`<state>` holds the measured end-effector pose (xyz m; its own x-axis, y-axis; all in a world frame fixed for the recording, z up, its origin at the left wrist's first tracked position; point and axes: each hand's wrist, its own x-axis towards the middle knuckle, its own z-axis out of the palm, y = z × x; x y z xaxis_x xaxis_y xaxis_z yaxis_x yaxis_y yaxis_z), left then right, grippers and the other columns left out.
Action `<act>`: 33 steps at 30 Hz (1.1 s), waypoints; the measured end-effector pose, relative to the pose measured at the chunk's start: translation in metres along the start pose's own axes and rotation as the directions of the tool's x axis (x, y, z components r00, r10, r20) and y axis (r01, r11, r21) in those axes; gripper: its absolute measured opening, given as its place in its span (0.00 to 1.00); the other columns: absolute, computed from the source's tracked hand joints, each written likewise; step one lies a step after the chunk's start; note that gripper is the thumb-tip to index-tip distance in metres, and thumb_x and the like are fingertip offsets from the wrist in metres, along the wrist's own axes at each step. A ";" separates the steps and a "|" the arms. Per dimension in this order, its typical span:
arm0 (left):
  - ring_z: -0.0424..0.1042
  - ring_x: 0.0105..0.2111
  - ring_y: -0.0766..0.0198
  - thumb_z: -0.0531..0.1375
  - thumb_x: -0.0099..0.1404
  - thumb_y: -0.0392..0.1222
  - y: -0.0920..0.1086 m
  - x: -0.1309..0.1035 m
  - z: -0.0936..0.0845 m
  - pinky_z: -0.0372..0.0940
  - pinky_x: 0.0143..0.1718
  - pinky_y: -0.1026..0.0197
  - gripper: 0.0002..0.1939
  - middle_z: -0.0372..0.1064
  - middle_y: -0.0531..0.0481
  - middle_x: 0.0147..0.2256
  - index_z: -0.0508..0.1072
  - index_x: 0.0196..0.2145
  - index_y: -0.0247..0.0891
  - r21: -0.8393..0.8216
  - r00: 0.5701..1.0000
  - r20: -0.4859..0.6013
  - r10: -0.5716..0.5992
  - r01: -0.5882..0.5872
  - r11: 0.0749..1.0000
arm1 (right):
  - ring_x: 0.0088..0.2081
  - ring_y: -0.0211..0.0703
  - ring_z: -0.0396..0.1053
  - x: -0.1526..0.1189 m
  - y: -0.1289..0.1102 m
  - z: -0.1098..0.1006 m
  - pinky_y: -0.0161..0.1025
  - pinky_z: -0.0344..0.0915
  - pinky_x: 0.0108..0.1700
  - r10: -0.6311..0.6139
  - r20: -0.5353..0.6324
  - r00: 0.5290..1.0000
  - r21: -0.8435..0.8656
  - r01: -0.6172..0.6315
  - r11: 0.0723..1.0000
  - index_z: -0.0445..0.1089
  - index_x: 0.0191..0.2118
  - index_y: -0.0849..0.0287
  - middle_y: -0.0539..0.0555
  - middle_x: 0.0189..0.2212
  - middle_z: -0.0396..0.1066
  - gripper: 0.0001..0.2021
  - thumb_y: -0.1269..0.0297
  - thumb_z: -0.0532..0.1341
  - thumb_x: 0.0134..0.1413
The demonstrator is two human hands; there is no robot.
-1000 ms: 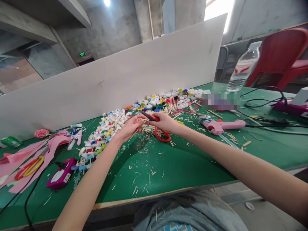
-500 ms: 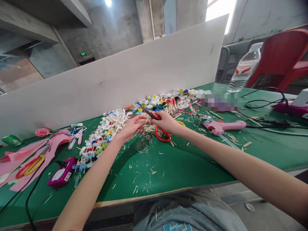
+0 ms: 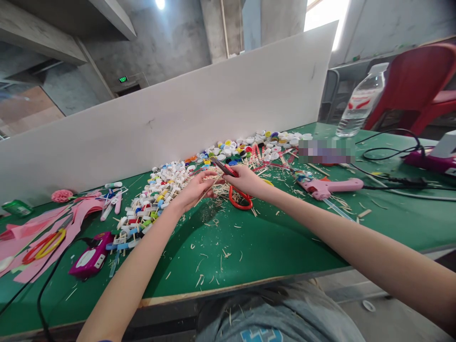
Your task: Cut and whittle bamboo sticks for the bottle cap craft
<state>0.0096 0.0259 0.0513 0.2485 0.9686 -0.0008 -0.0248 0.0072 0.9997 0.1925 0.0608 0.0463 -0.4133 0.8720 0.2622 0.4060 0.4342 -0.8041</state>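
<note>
My right hand (image 3: 249, 181) is closed around a red and black utility knife (image 3: 224, 167), its tip pointing up and to the left. Just left of it, my left hand (image 3: 192, 191) pinches a thin wooden stick (image 3: 205, 191), whose far end reaches towards the knife. Whether the blade touches the stick is too small to tell. Wood shavings (image 3: 223, 191) lie heaped beneath both hands. Red scissor handles (image 3: 241, 200) rest on the green table (image 3: 256, 251) below my right hand.
Many bottle caps (image 3: 164, 183) spread along the white partition (image 3: 178, 118). A pink glue gun (image 3: 327, 187) lies right, near a water bottle (image 3: 361, 102). To the left are a purple power strip (image 3: 91, 256), pink paper (image 3: 80, 218) and red-yellow scissors (image 3: 44, 247).
Both hands stay in nearly the same place. The knife's tip has shifted slightly, and the stick in my left hand shows more plainly.
</note>
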 end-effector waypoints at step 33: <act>0.67 0.28 0.74 0.67 0.56 0.43 -0.003 0.014 -0.056 0.65 0.30 0.68 0.11 0.69 0.52 0.32 0.73 0.34 0.36 -0.040 0.960 -0.145 0.239 -0.247 0.968 | 0.18 0.34 0.56 -0.005 -0.002 -0.001 0.36 0.52 0.22 0.093 0.218 0.972 0.088 -0.115 0.990 0.57 0.29 0.55 0.46 0.17 0.58 0.12 0.56 0.56 0.59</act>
<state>-0.0414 0.0537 0.0470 0.0923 0.9678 0.2342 -0.1243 -0.2222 0.9670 0.1945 0.0558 0.0465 -0.5411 0.8386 0.0636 0.3777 0.3098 -0.8725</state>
